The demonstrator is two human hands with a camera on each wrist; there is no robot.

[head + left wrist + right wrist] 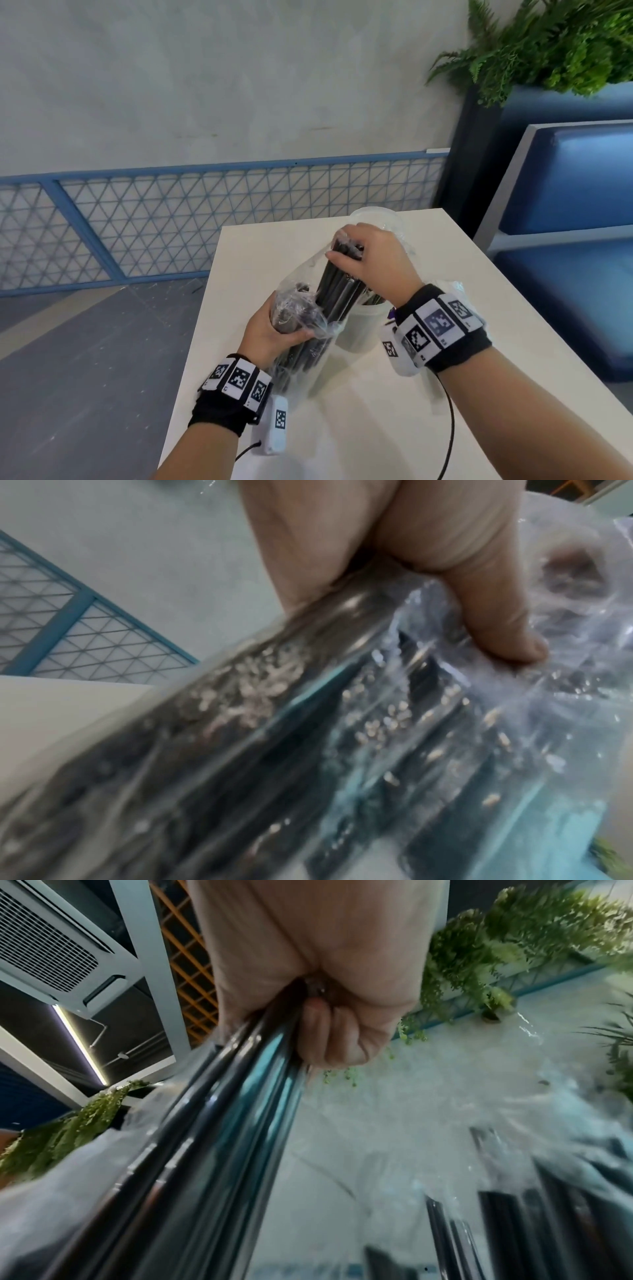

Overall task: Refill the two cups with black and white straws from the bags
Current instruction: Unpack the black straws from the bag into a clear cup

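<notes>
Straws were the matter in hand: a bundle of black straws [337, 284] stood tilted on the white table [394, 428], its long axis running from about seven o'clock near the person up to one o'clock at the far end, with the upper ends leaning over the nearer cup [363, 325]. The right hand [371, 260] was clamped round those upper ends, fingers curled tight about the stems; the right wrist view showed the same fist closed on several glossy dark stems [219, 1123]. The left hand [274, 329] gripped the clear plastic bag [308, 363] lower down, at about eight o'clock from the right hand, thumb pressed across the crinkled film and the straws left inside it, as the left wrist view confirmed with the thumb [493, 620] bearing on the plastic.

That nearer cup sat just beside the bag, at roughly four o'clock from the left hand and directly under the right wrist, so the right hand was plainly the nearer one to it. A second cup [375, 216] stood farther back at twelve o'clock, mostly hidden behind the right hand; whether it held anything could not be told. A few dark stems seemed already to stand in the nearer cup.

Judging by this, the bundle was partly drawn out of the bag, and the next move would turn on swinging its lower ends toward three o'clock, free of the film, and standing the stems upright in the cup mouth.
</notes>
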